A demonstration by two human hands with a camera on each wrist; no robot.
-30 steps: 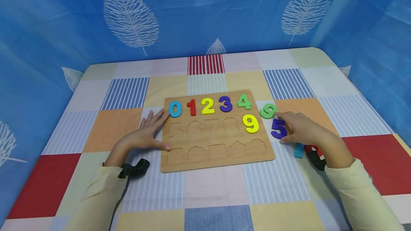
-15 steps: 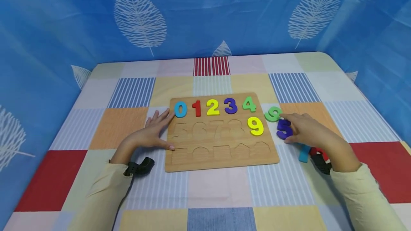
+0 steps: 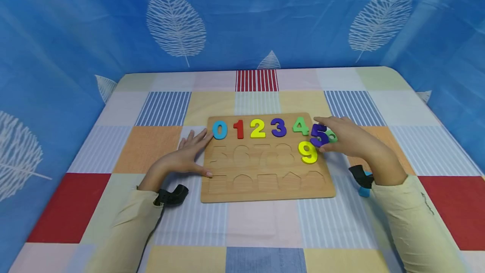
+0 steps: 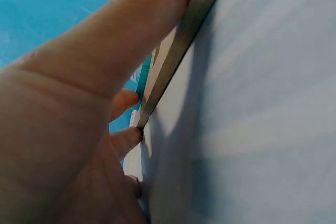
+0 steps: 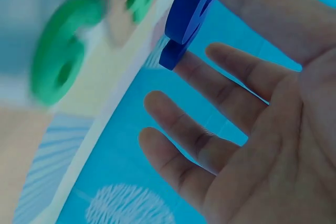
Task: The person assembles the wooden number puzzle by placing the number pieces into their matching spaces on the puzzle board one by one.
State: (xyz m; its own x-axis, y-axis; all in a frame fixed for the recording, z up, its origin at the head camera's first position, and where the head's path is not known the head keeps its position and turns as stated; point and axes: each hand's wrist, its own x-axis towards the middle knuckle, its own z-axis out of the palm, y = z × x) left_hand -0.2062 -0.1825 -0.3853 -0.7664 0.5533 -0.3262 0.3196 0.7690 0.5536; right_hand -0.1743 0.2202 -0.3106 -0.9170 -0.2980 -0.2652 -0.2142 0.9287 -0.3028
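Observation:
A wooden number puzzle board (image 3: 265, 188) lies on the table with two rows of outlined slots below its top row of digits. My left hand (image 3: 183, 157) rests at the board's left edge, fingers spread and thumb on the wood; in the left wrist view the thumb (image 4: 131, 19) presses along that edge. Between thumb and fingers, my right hand (image 3: 352, 138) pinches a purple number 5 (image 3: 319, 135) near the board's upper right corner. The right wrist view shows this 5 (image 5: 184, 17) raised off the cloth. Behind it lies a green digit (image 3: 332, 136), partly hidden.
Blue 0 (image 3: 219, 130), red 1 (image 3: 238, 129), yellow 2 (image 3: 257, 129), purple 3 (image 3: 278, 127) and green 4 (image 3: 300, 126) line the board's top. A yellow 9 (image 3: 307, 152) sits below the 4. A blue piece (image 3: 364, 191) is half hidden under the right wrist.
My right hand has lifted the purple 5 from the cloth and carried it left and away from me, to the board's right edge. My left hand has stayed against the board.

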